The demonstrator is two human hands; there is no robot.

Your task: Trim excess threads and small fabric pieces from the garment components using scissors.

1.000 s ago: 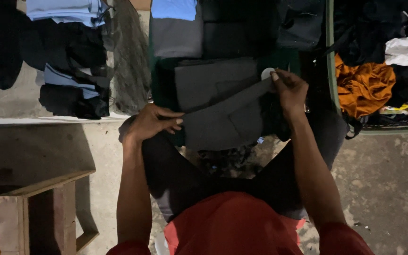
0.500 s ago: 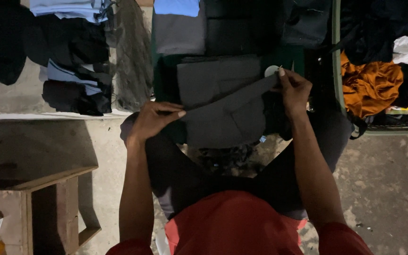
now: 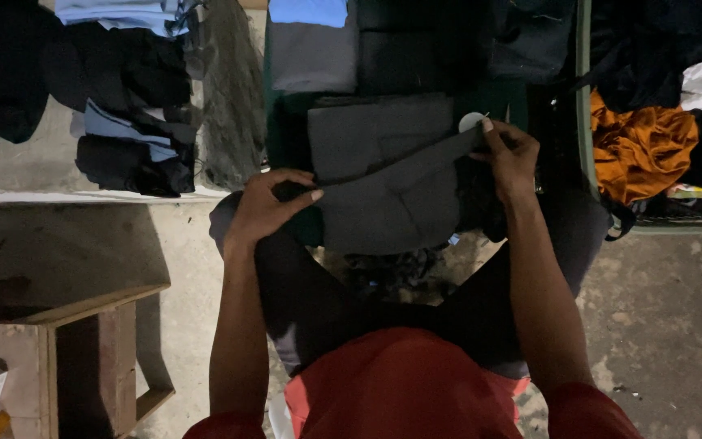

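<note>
My left hand (image 3: 266,207) pinches one end of a dark grey cloth (image 3: 392,183) and my right hand (image 3: 509,158) pinches the other, so both grips are closed on it and a fold is pulled taut between them. I see the cloth lying over my knees and against a green table (image 3: 286,122), just below a folded grey and blue stack (image 3: 310,45). Further out, an orange cloth (image 3: 639,146) sits in a crate to my right, dark clothes (image 3: 127,106) lie on a ledge to my left, and a wooden stool (image 3: 83,325) stands near my left elbow.
</note>
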